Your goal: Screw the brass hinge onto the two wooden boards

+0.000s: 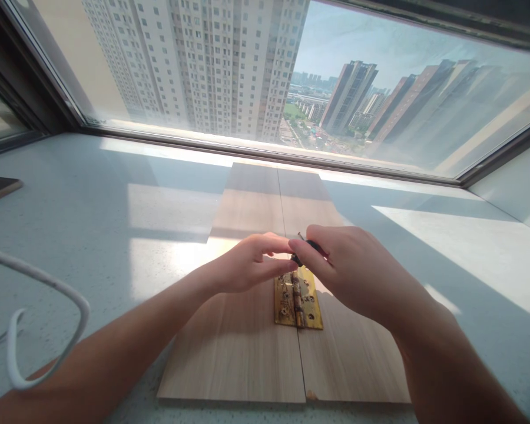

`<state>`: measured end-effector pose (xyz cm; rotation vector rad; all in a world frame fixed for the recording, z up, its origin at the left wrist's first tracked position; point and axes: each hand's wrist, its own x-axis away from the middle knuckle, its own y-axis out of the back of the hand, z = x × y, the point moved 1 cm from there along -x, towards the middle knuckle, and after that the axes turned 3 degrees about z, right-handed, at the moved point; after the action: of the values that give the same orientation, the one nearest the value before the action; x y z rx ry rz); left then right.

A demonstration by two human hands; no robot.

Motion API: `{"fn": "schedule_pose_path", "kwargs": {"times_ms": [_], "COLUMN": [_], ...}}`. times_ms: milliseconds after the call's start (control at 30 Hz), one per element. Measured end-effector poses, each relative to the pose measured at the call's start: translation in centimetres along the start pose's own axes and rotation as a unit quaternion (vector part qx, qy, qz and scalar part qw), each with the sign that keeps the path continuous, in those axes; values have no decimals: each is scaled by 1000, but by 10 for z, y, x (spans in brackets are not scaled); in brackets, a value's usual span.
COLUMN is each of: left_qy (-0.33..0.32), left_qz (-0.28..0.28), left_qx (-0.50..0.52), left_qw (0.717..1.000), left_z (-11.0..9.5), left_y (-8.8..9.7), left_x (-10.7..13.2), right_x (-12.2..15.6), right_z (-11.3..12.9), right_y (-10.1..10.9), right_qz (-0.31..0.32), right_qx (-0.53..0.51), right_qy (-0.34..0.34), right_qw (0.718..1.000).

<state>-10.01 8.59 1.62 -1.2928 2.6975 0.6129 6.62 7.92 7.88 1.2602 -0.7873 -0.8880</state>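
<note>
A brass hinge [309, 300], worn and stained, lies open across the seam between the left board [234, 353] and the right board [353, 359]. Just above its far end, my right hand [353, 271] is closed around a small black tool [297, 259], mostly hidden by the fingers. My left hand [251, 262] reaches in from the left, thumb and fingertips pinched at the same tool. A thin metal piece like a screw [300, 235] sticks up by my right fingers. Screw holes show in the hinge leaves; its far end is covered by my hands.
The boards rest on a speckled white sill [92, 235] below a large window [247, 76]. A white cable [82, 306] curls over my left forearm. A dark flat object [0, 188] lies at the far left. A chip marks the right board's near edge.
</note>
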Motion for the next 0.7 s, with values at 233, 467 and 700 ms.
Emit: {"fn": "schedule_pose_path", "kwargs": {"times_ms": [233, 467, 700], "left_qy": [22, 87, 8], "left_qz": [-95, -198, -3], "left_qx": [0, -109, -37], "left_qw": [995, 970, 999], "left_z": [10, -8, -5], "left_y": [-6, -14, 2], "left_x": [2, 1, -1], "right_x": [-2, -2, -1], "right_z": [1, 5, 2], "right_y": [0, -2, 3], "right_qz": [-49, -50, 2], "right_qx": [22, 42, -33], "right_qy": [-30, -52, 48], "right_qw": [998, 997, 998]}}
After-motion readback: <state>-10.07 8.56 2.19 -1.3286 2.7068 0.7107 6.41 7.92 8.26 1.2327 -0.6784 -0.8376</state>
